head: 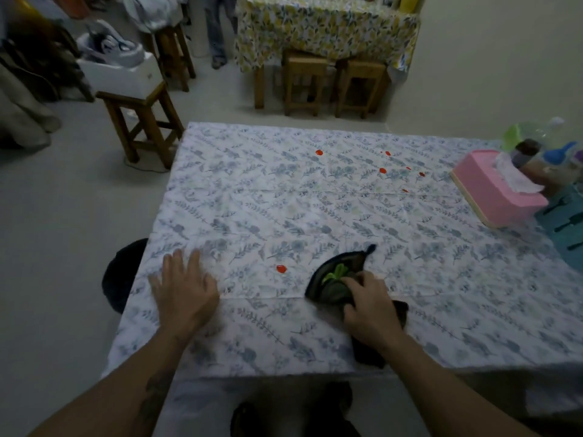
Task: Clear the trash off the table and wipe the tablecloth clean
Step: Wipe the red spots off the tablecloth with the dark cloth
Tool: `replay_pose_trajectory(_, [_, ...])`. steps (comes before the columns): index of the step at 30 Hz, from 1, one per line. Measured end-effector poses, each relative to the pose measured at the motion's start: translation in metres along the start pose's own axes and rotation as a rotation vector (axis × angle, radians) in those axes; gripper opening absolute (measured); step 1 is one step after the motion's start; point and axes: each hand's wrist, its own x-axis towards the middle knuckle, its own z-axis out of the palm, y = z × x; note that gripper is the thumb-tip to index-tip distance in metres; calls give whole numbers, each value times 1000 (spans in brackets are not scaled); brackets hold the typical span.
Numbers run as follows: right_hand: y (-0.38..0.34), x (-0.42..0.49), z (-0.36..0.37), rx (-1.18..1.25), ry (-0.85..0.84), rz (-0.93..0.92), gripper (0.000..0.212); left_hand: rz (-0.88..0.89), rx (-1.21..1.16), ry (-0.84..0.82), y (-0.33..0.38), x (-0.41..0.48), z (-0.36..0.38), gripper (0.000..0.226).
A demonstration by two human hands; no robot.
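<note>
- The left hand [184, 291] lies flat on the tablecloth [284, 216], palm down, fingers spread apart, holding nothing. It rests near the front left corner of the counter.
- The right hand [369, 307] is closed around a dark cloth [340, 279], gripping it in a bunch against the tablecloth near the front edge.
- The dark cloth fans out to the left and ahead of the right hand, with one pointed corner reaching away from the person. Another part of it trails back under the wrist towards the counter's edge.
- A small bright green scrap [336, 274] sits in the folds of the cloth, right at the fingertips of the right hand. What it is cannot be told.
- A red spot [281, 268] marks the tablecloth between the two hands, just beside the cloth's left edge and apart from it.
- Further red spots [382, 170] are scattered across the far right part of the tablecloth, well away from both hands; one more red spot [319, 152] lies near the far edge.
- The tablecloth is white with a blue leaf and flower print and covers the whole counter top, hanging over the front edge.
- A pink tissue box [498, 197] stands at the right side of the counter, with a white tissue sticking out of its top.
- Behind the box several bottles [530, 152] stand crowded together, blurred.
- A wooden stool [142, 121] stands on the floor beyond the far left corner of the counter.
</note>
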Motion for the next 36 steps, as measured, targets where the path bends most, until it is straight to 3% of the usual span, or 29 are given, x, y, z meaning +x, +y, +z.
replay_pose_trajectory(4, [-51, 3, 26, -175, -87, -96, 78, -20, 83, 14, -30, -2, 11, 70])
replay_pose_trajectory(7, [-48, 12, 33, -215, -46, -85, 79, -15, 87, 58, -33, -4, 19, 70])
replay_pose_trajectory(15, [20, 44, 0, -92, 117, 348, 65, -26, 61, 129, -33, -6, 20, 68])
replay_pose_trajectory(18, [41, 44, -9, -76, 120, 420, 60, -23, 51, 133, -33, -7, 19, 68])
replay_pose_trajectory(22, [19, 33, -3, -70, 89, 302, 58, -13, 39, 151, -34, -6, 21, 68])
replay_pose_trajectory(27, [-65, 15, 32, -146, 0, -216, 73, -19, 46, 145, -33, -4, 20, 68])
replay_pose_trajectory(30, [-123, 29, 45, -207, -43, -407, 74, -10, 53, 136, -34, -5, 21, 68])
replay_pose_trajectory(33, [-140, 60, 40, -211, -35, -397, 74, -2, 40, 152, -36, -7, 20, 68])
replay_pose_trajectory(36, [-113, 93, 26, -170, 12, -218, 73, -7, 57, 153, -35, -6, 20, 70])
